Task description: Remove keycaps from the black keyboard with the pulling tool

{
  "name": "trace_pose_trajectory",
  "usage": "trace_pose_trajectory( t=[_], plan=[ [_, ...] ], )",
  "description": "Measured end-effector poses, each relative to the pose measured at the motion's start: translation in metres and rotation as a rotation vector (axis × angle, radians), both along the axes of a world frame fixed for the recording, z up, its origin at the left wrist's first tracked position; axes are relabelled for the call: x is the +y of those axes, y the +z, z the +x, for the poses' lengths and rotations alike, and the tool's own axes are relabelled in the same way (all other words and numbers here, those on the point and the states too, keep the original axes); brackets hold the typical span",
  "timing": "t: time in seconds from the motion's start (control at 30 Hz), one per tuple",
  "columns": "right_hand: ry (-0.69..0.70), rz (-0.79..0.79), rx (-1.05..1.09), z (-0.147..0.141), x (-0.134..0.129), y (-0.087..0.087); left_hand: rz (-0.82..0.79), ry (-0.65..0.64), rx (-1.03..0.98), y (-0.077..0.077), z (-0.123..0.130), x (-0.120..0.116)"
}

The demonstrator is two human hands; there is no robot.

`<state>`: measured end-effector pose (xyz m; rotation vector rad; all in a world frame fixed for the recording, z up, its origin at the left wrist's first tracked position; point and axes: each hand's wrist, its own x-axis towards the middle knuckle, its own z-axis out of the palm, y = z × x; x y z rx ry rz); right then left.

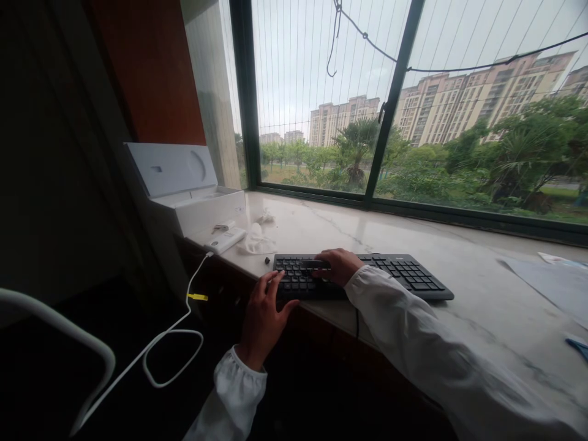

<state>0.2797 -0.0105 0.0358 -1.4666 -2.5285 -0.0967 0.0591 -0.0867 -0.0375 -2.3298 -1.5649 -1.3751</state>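
Head: keyboard (413, 274) beneath right grip (340, 267).

Behind the keyboard (425, 283), we have a bare strip of counter (316, 225) to pass along, closed at the back by the window frame (316, 193). Right of the keyboard, we find open counter up to the paper (546, 278). On its left, a small black piece (267, 260), crumpled wrapping (257, 244), the white device (226, 241) and, farther off, the box (206, 211) block us. Our right sleeve (390, 306) bars part of its near edge.
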Motion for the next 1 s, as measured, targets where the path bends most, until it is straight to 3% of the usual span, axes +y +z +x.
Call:
trace_pose_trajectory(
  t=[0.17, 0.3, 0.5, 0.67, 1.0],
  plan=[
    [0.043, -0.03, 0.119, -0.001, 0.003, -0.002, -0.003, 0.019, 0.031, 0.003, 0.0, -0.002],
    [0.071, -0.134, 0.367, 0.001, 0.007, -0.005, 0.031, 0.02, 0.016, 0.012, 0.002, -0.006],
    [0.253, -0.345, 0.691, -0.001, 0.003, 0.003, 0.002, -0.02, -0.062, 0.031, 0.016, -0.006],
    [0.302, -0.453, 0.726, -0.007, -0.001, 0.001, -0.016, -0.102, -0.097, 0.04, 0.031, 0.003],
    [0.285, -0.474, 0.777, -0.009, -0.006, -0.002, -0.013, -0.094, -0.162, 0.034, 0.029, 0.012]
  ],
)
